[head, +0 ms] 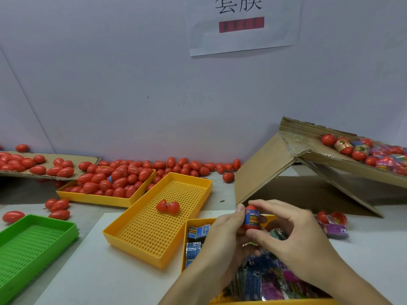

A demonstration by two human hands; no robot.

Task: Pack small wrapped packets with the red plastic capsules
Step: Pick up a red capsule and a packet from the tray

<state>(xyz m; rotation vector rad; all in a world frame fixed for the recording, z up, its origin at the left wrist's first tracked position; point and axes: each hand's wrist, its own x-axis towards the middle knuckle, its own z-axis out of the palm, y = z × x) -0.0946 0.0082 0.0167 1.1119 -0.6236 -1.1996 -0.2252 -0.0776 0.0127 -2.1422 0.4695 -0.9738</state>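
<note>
Both my hands hold one red capsule [251, 219] upright above the near yellow tray; a blue printed wrap circles its middle. My left hand [222, 234] grips it from the left, thumb tip by its top. My right hand [293, 236] pinches it from the right, with a finger over its top and the thumb beneath. The near yellow tray [191, 223] holds small blue wrapped packets [196, 232] and darker and purple packets [271, 285]. An opened red capsule [168, 206] lies in the middle yellow tray [154, 219].
A far yellow tray [97, 198] is heaped with red capsules [114, 179], and more lie loose along the wall. A green tray [28, 245] sits at the left. A tilted cardboard box [308, 172] at the right carries wrapped capsules [361, 150]. Loose packets [334, 227] lie beside it.
</note>
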